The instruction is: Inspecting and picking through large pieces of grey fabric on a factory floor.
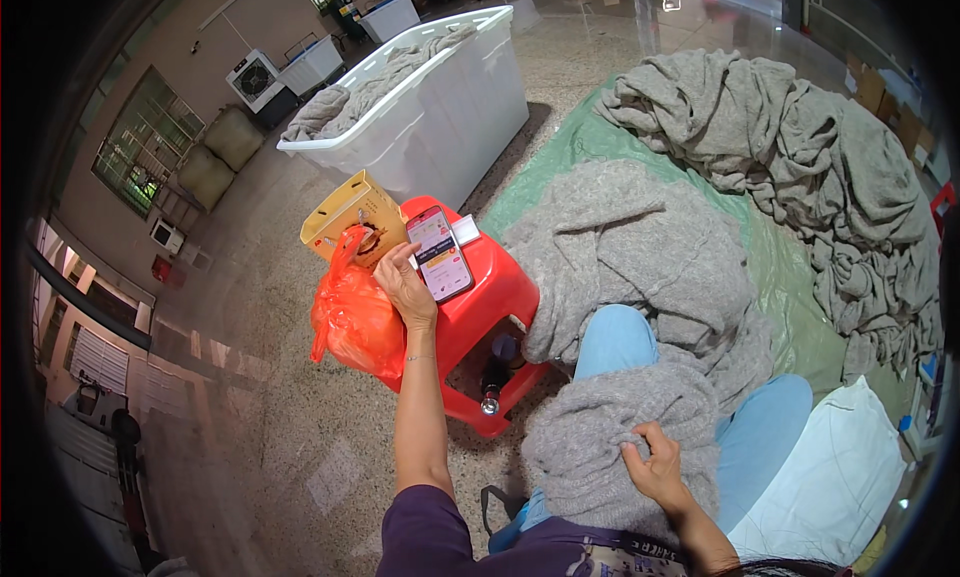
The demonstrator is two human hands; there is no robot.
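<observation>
A smartphone (440, 254) with a lit screen lies face up on a red plastic stool (500, 282). My left hand (408, 289) is at the phone's left edge, its fingers bent and apart, with a finger over the screen; it grips nothing. Across my lap lies grey knitted fabric (620, 417), bunched up and joining a larger heap in front of my knees. On this fabric rests my right hand (657, 467), thumb and forefinger bent and apart. No object shows between them; the other fingers are partly hidden.
Beside the stool sit an orange plastic bag (355, 312) and a yellow paper bag (352, 212). Beyond stands a white tub (430, 117) with grey fabric. More grey fabric (800, 137) lies on a green sheet (790, 287); a white sack (830, 477) is at right.
</observation>
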